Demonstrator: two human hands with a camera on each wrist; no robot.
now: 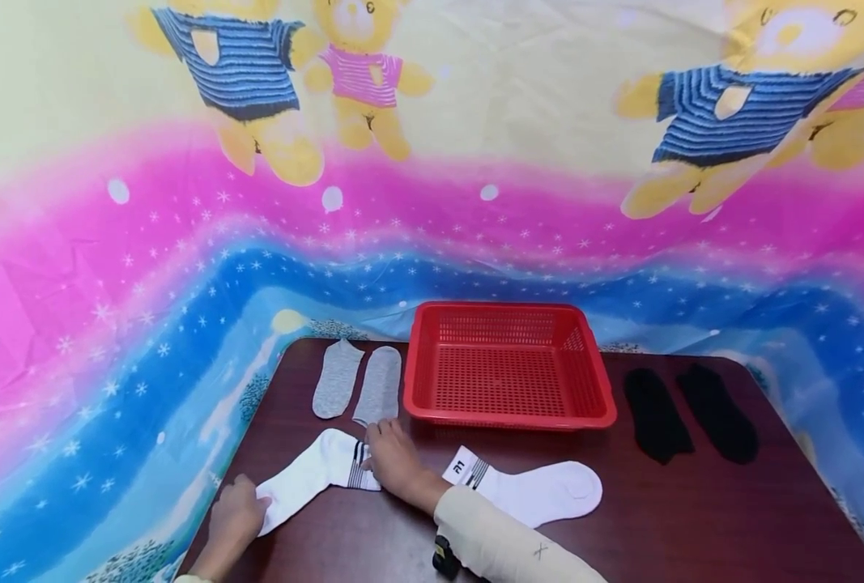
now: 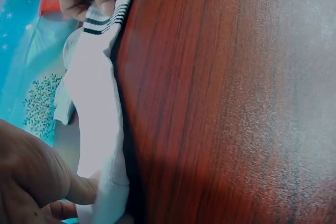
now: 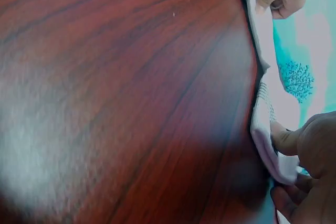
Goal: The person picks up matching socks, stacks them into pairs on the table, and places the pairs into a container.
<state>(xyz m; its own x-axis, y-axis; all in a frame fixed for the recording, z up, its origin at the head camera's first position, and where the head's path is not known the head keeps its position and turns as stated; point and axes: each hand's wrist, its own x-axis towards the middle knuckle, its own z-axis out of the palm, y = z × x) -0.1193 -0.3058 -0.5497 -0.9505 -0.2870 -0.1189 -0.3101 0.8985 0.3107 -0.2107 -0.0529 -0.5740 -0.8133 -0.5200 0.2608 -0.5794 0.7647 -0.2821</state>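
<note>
A white crew sock [image 1: 302,478] with dark stripes at its cuff stretches between both hands on the left of the table. My left hand [image 1: 236,512] pinches its toe end; in the left wrist view the thumb [image 2: 84,188] presses on the fabric. At the striped cuff, my right hand [image 1: 397,461] grips the other end, and the right wrist view shows its thumb [image 3: 285,139] on top with fingers beneath. Another white striped sock [image 1: 541,491] lies flat to the right, its cuff partly behind my right forearm.
A red plastic basket [image 1: 419,364] stands at the back middle of the dark wooden table [image 1: 665,526]. Two grey ankle socks [image 1: 337,379] lie left of it, and two black socks [image 1: 656,414] lie to its right. A patterned cloth [image 1: 475,219] hangs behind the table.
</note>
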